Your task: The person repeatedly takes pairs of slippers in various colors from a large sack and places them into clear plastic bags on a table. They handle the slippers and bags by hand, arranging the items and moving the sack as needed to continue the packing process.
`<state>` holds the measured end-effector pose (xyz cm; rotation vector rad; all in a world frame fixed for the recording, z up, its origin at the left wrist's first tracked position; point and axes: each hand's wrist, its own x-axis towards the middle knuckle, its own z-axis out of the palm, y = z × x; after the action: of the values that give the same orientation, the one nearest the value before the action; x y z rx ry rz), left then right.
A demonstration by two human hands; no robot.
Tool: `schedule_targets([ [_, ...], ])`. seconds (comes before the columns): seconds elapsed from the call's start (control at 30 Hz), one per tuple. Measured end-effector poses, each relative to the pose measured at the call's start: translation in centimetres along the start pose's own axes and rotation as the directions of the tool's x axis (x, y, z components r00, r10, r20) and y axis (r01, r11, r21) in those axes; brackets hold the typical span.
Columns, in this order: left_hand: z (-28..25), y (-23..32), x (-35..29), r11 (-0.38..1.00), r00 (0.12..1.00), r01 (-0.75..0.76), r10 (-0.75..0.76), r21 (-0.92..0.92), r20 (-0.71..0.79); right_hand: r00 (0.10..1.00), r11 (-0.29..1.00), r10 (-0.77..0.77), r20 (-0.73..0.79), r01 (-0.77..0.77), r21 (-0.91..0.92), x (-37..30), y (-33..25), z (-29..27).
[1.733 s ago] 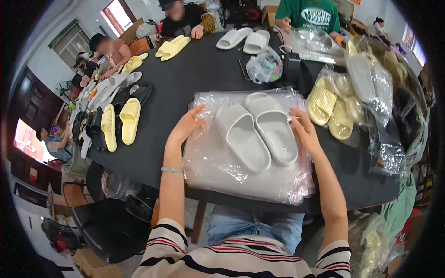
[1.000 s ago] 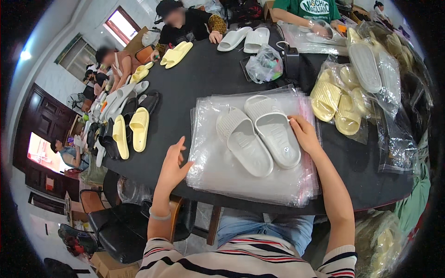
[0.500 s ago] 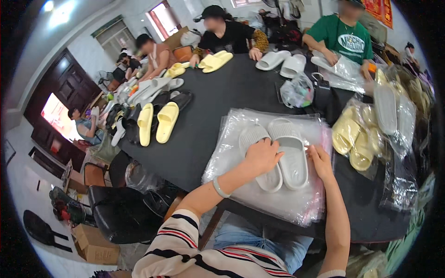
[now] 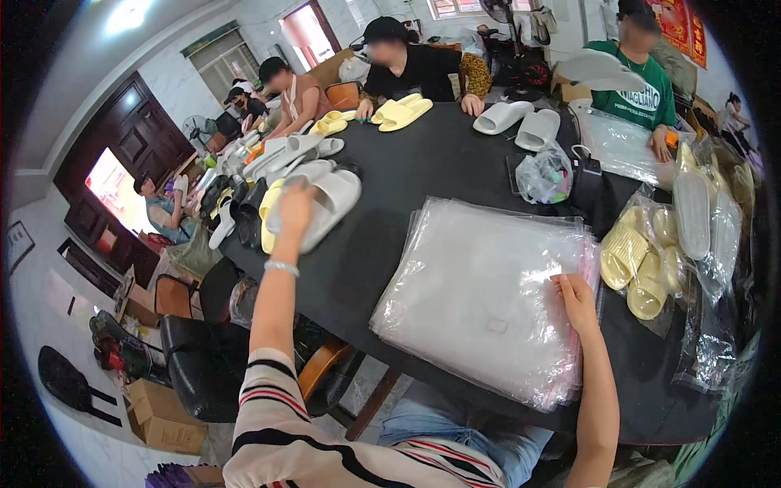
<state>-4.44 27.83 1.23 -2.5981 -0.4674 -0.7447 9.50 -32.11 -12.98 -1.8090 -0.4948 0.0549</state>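
Note:
My left hand point(image 4: 294, 210) is stretched out to the far left, gripping a pair of light grey slide slippers point(image 4: 333, 199). It holds them over yellow slippers point(image 4: 269, 213) and black ones, partly hiding these. My right hand point(image 4: 576, 299) rests at the right side of a stack of clear plastic bags point(image 4: 472, 285), its fingers pinching the edge of a bag. How many layers it pinches I cannot tell. The stack lies flat in front of me on the black table point(image 4: 399, 175).
Bagged yellow slippers point(image 4: 634, 260) and bagged grey ones point(image 4: 694, 215) lie on the right. A small bag of bits point(image 4: 543, 175) sits behind the stack. Across the table, a person in green point(image 4: 655, 89) handles a grey slipper point(image 4: 598, 69). A black chair point(image 4: 203, 366) stands at left.
My left hand has carried the grey slippers off the bag stack to the far left. My right hand has stayed by the stack's right edge. The person in green has raised a slipper.

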Motion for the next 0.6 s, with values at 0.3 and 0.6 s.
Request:
schedule_targets([
  [0.3,6.6,-2.4,-5.0,0.917,0.95,0.302,-0.266,-0.262,0.166,0.992,0.976,-0.127,-0.001,0.125,-0.181,-0.3,-1.1,-0.2],
  [0.6,6.6,-0.1,-8.7,0.941,0.891,0.337,-0.31,-0.025,0.331,0.986,0.958,-0.164,0.033,0.167,-0.232,-0.3,-2.1,0.3],
])
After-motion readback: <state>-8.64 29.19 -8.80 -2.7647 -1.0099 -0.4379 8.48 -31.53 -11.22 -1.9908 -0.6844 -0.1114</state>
